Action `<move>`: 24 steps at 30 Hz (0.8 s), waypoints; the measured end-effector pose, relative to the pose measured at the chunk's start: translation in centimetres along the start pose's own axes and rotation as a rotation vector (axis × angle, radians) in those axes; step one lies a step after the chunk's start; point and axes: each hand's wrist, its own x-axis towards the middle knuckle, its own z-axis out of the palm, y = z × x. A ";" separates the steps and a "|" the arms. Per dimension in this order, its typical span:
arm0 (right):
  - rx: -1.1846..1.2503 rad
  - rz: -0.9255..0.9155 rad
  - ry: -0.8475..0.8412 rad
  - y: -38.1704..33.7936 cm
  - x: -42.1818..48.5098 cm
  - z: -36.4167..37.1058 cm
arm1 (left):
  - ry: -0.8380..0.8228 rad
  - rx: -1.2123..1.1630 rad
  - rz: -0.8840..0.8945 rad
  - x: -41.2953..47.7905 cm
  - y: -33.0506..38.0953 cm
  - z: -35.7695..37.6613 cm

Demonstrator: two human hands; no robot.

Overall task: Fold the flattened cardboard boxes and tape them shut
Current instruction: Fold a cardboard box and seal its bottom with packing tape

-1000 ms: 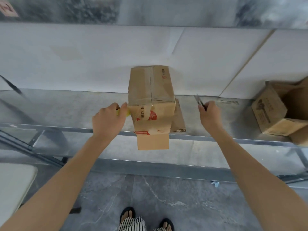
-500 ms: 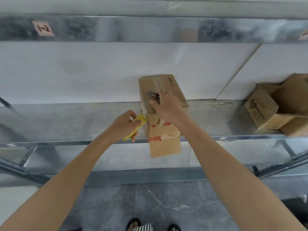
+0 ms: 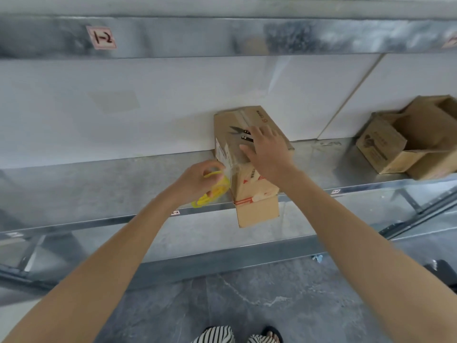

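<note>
Right hand: your right hand (image 3: 267, 152) lies palm down on top of the cardboard box (image 3: 252, 191), fingers straight and spread.
Left hand: your left hand (image 3: 197, 181) curls round the yellow tape roll (image 3: 215, 191), just left of the box.
Tape: a clear strip (image 3: 228, 167) runs from the roll onto the box's near left corner.
Scissors: the scissors (image 3: 241, 133) lie on the box top at your right fingertips, blades pointing left; contact unclear.
Box: it stands on the metal shelf (image 3: 99, 184), with its front flap hanging over the edge.
Other boxes: open cardboard boxes (image 3: 395, 149) sit well right of the box.
Label: a "1-2" label (image 3: 101, 37) sits above and left of the box.
</note>
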 end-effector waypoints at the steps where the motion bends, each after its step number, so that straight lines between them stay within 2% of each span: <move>1: -0.008 -0.013 0.062 -0.3 -0.6 0.2 | -0.008 -0.020 0.005 0.1 -0.2 0.0; 7: 0.398 0.062 0.256 -2.3 -5.3 0.7 | -0.056 -0.177 -0.022 -0.1 -0.8 -0.3; 9: 0.522 0.127 0.204 -3.2 -7.1 0.9 | -0.065 -0.220 -0.043 -0.2 -0.8 -0.3; 15: 0.646 0.447 -0.203 -4.5 -9.5 1.9 | -0.049 -0.199 -0.051 -0.3 -0.6 -0.1; 18: 0.644 0.488 -0.249 -4.8 -9.2 2.0 | -0.045 -0.197 -0.046 -0.4 -0.8 -0.2; 24: 0.679 0.471 -0.241 -5.7 -8.0 2.2 | -0.029 -0.178 -0.034 -0.9 -0.6 -0.2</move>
